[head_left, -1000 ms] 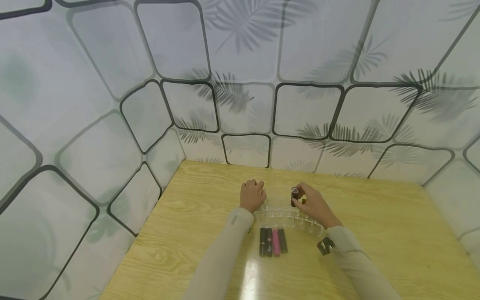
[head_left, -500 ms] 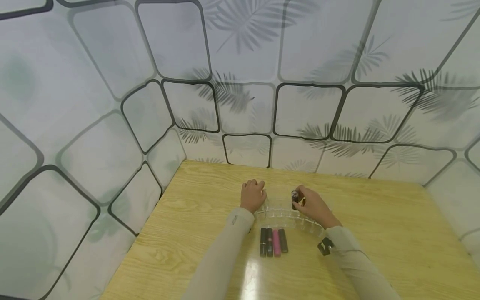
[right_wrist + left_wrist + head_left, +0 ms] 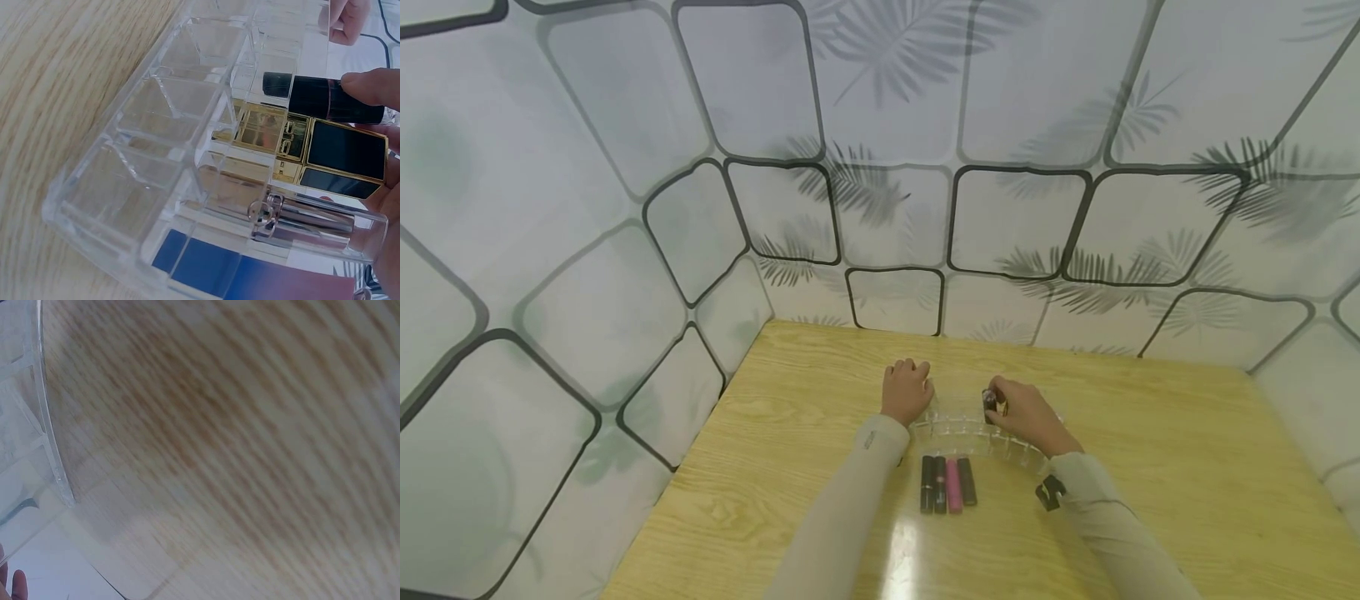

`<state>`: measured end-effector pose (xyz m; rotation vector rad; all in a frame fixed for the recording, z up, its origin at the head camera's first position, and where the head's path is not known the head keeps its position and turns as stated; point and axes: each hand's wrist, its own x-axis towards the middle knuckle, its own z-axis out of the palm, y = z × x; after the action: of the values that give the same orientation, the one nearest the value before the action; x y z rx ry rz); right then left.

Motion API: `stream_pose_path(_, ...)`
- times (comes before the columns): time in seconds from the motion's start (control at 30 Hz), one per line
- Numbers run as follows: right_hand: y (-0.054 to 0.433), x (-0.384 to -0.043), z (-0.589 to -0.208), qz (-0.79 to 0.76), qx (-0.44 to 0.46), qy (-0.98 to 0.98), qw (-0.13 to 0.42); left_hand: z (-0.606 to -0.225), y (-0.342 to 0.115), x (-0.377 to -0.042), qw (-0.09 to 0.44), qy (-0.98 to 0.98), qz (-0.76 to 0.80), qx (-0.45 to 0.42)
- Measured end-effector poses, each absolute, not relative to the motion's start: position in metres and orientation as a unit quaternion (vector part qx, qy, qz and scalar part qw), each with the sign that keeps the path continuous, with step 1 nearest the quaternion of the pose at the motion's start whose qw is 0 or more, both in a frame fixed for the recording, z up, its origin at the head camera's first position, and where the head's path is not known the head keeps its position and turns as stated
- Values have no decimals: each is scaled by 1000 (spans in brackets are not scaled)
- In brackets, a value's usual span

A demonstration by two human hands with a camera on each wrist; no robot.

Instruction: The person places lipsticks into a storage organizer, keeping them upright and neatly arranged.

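Observation:
My right hand [image 3: 1028, 414] pinches a black lipstick [image 3: 334, 98] between thumb and fingers. The tube is upright over the back row of a clear lipstick organizer [image 3: 951, 442], its lower end among the clear dividers in the right wrist view. Beside it in the organizer stand a gold-and-black lipstick [image 3: 345, 153], a clear-capped lipstick [image 3: 319, 222] and a blue-and-pink tube [image 3: 250, 275]. At the organizer's left end my left hand [image 3: 906, 392] holds its edge with bent fingers. The left wrist view shows the organizer's side wall and only fingertips at the lower left corner.
On the wooden table [image 3: 760, 475], in front of the organizer, several tubes lie side by side: black ones [image 3: 927, 485] and a pink one [image 3: 953, 485]. A black clip-like piece [image 3: 1050, 492] is at the right wrist. A patterned wall [image 3: 895, 217] rises behind the table.
My right hand has come down a little with the black lipstick, bringing it lower toward the organizer. The left hand and the tubes on the table have kept their places.

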<state>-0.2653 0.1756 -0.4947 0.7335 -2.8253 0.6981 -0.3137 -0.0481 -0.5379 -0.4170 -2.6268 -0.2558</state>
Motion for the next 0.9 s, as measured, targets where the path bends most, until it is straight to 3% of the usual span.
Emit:
stream_pose_path(0.43, 175, -263, -493, 210, 246, -943, 81, -534, -48, -311, 214, -960, -99, -150)
stream_pose_path(0.9, 176, -260, -490, 163, 226, -957, 74, -529, -48, -308, 228, -957, -93, -151)
